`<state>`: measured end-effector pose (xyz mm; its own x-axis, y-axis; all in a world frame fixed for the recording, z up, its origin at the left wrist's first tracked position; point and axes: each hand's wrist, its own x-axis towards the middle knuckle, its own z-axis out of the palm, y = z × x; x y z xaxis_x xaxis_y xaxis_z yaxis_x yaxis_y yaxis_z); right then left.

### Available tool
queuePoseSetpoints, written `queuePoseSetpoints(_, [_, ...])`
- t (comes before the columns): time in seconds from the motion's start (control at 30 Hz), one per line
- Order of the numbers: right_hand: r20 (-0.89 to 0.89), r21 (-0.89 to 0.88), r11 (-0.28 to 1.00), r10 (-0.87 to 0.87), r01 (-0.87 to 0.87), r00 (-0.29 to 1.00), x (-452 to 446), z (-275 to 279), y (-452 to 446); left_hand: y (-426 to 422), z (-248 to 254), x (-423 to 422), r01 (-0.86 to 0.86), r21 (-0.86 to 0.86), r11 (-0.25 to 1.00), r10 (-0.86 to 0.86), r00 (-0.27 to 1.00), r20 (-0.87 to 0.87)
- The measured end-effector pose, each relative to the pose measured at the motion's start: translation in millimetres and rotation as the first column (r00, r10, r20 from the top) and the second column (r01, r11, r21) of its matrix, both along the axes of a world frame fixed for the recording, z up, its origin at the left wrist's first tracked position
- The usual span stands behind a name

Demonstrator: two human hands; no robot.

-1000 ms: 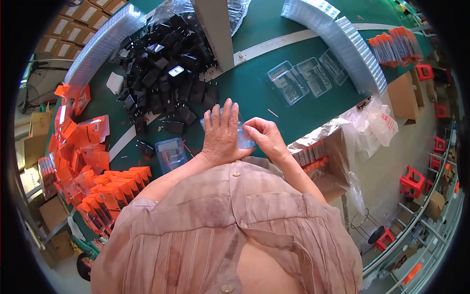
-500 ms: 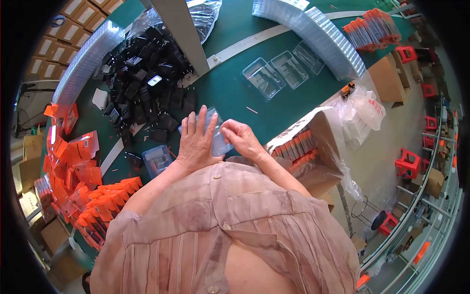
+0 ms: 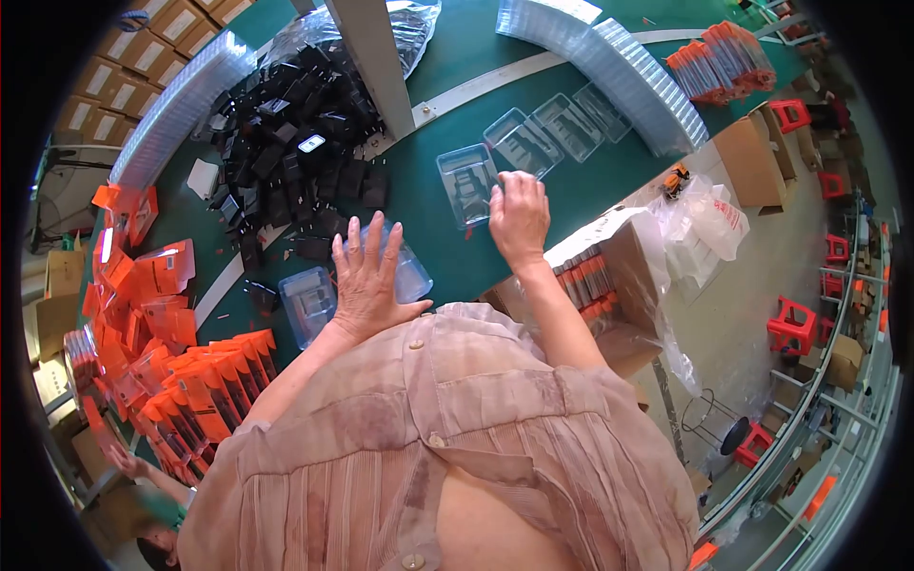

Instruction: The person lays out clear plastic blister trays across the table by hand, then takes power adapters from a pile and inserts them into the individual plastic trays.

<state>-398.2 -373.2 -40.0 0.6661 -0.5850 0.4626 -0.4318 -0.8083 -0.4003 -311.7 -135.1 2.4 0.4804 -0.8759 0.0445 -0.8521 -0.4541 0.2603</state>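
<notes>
My left hand (image 3: 367,285) is spread open, pressing on a clear plastic tray (image 3: 413,276) near my body. My right hand (image 3: 521,221) is closed, thumb and fingers at the right edge of another clear plastic tray (image 3: 466,190) on the green table. Beyond it, more clear trays (image 3: 524,145) lie in a slanting, partly overlapping row. Left of my left hand sits a clear blister tray (image 3: 308,305) with something in it, too unclear to name. A pile of black plug adapters (image 3: 295,157) lies beyond my left hand.
Long stacks of nested clear trays (image 3: 640,81) stand at the back right and left. Orange-topped packages (image 3: 214,385) crowd the left side. A metal post (image 3: 376,67) rises from the table. An open carton (image 3: 624,295) with packages is at right. Another person's hand (image 3: 124,462) shows lower left.
My right hand has moved away from my left, forward and right. A clear tray now lies at the near end of the row. Another person's arm has appeared lower left.
</notes>
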Motion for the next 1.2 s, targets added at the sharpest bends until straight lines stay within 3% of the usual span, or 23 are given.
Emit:
queuePoseSetpoints(0.17, [-0.03,0.162,0.946,0.289,-0.281,0.957,-8.9,3.5,23.2,0.4,4.5,-2.6,-0.038,0.081,0.996,0.038,0.999,0.001])
queuePoseSetpoints(0.27, [-0.131,0.085,0.879,0.477,-0.47,0.869,-13.5,-0.4,31.1,-1.3,6.4,-0.5,-0.016,0.095,0.995,0.016,1.0,-0.004])
queuePoseSetpoints(0.3, [-0.193,0.074,0.863,0.505,-0.501,0.841,-16.6,-4.9,28.7,-3.1,7.3,0.0,-0.012,0.098,0.995,0.012,1.0,-0.005])
queuePoseSetpoints(0.53, [-0.197,0.016,0.854,0.513,-0.52,0.835,-22.6,-10.2,-5.9,-3.0,7.9,-2.3,-0.056,0.024,0.998,0.057,0.998,-0.036])
queuePoseSetpoints(0.6, [-0.187,0.018,0.874,0.479,-0.485,0.858,-25.0,-5.6,-6.6,-2.2,4.5,-3.0,-0.087,-0.033,0.996,0.085,0.995,-0.058])
queuePoseSetpoints(0.67, [-0.115,0.031,0.88,0.473,-0.473,0.873,-25.9,0.2,-6.7,-4.7,7.6,-4.9,-0.095,0.033,0.995,0.096,0.995,-0.037])
queuePoseSetpoints(0.8, [-0.073,-0.039,0.977,0.208,-0.212,0.975,-6.6,17.5,-39.4,-11.3,6.6,-6.2,-0.101,0.104,0.989,0.102,0.995,-0.006])
queuePoseSetpoints(0.87, [-0.204,-0.07,0.988,0.121,-0.138,0.972,7.9,17.0,-63.0,-9.9,4.2,-8.1,-0.11,0.099,0.989,0.11,0.994,0.006])
queuePoseSetpoints(0.97, [-0.54,-0.077,0.987,0.079,-0.143,0.838,23.4,24.3,-64.7,-12.0,4.6,-8.8,-0.123,0.092,0.988,0.123,0.992,0.007])
queuePoseSetpoints(1.07, [-0.721,0.096,0.995,0.077,-0.011,0.689,33.6,15.9,-57.4,-8.5,4.1,-10.0,-0.132,0.076,0.988,0.133,0.991,-0.002])
queuePoseSetpoints(1.2, [-0.631,0.162,0.973,-0.027,0.165,0.775,33.8,8.5,-39.9,-8.8,3.7,-9.9,-0.13,0.047,0.99,0.13,0.991,-0.009])
